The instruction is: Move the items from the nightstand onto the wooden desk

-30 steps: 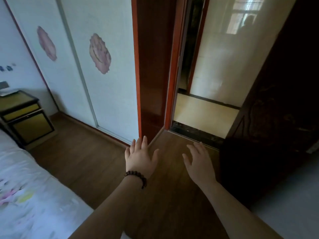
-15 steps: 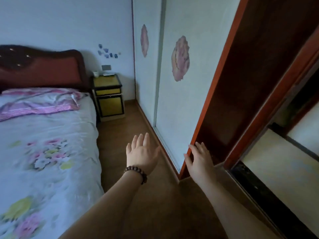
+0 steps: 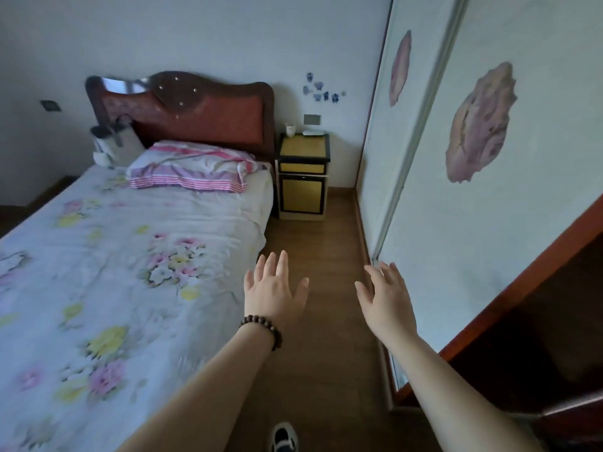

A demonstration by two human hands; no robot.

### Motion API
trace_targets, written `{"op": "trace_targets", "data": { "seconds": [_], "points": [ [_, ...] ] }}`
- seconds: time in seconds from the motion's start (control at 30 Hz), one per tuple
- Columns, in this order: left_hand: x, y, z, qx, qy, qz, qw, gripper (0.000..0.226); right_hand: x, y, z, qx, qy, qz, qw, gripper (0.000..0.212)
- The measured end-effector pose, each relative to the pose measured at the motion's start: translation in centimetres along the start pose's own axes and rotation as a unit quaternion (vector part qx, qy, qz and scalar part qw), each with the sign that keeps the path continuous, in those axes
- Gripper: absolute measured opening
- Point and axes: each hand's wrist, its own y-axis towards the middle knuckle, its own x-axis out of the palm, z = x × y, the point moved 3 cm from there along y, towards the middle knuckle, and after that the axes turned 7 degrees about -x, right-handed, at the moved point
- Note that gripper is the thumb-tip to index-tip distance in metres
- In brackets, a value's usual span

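A yellow nightstand (image 3: 302, 171) with black trim stands at the far end of the aisle, between the bed and the wardrobe. On its top sit a small white cup (image 3: 290, 129) at the left and a flat white object (image 3: 313, 132) at the right. My left hand (image 3: 273, 288), with a bead bracelet on the wrist, and my right hand (image 3: 385, 293) are both stretched forward over the floor, fingers spread, holding nothing. Both are well short of the nightstand. No wooden desk is in view.
A bed (image 3: 107, 262) with a floral sheet and striped pillow (image 3: 192, 171) fills the left. White sliding wardrobe doors (image 3: 473, 207) line the right. A narrow wooden floor aisle (image 3: 319, 256) runs between them. A bag (image 3: 114, 141) leans on the headboard.
The view has swung left from the doorway toward the bed and nightstand, which now lies straight ahead. Both hands stay raised and empty.
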Motion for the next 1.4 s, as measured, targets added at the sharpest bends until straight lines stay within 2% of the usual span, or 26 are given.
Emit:
{"op": "trace_targets", "data": {
  "seconds": [0.13,0.37,0.83,0.97,1.13,1.4],
  "points": [
    [2.8,7.6,-0.5,-0.018,0.007,0.0,1.0,0.073,4.1,8.2,1.3,-0.028,-0.003,-0.011,1.0,0.044],
    [4.5,27.3,0.0,-0.043,-0.002,-0.009,0.999,0.072,9.1,26.7,2.0,-0.033,-0.011,-0.013,0.999,0.045],
    [7.7,57.9,5.5,-0.017,0.004,0.016,1.0,0.072,15.6,56.8,6.3,-0.029,0.0,-0.003,1.0,0.044],
    [10.8,70.1,8.3,-0.03,-0.002,0.025,0.999,0.072,18.2,70.1,9.8,-0.048,0.006,-0.003,0.999,0.044],
    [13.0,82.6,12.1,-0.06,-0.005,0.027,0.998,0.072,20.2,84.2,12.4,-0.075,0.004,-0.03,0.997,0.046],
    [16.3,97.9,13.5,-0.09,-0.009,0.008,0.996,0.072,25.8,99.0,14.3,-0.081,0.024,-0.084,0.993,0.048]
  ]
}}
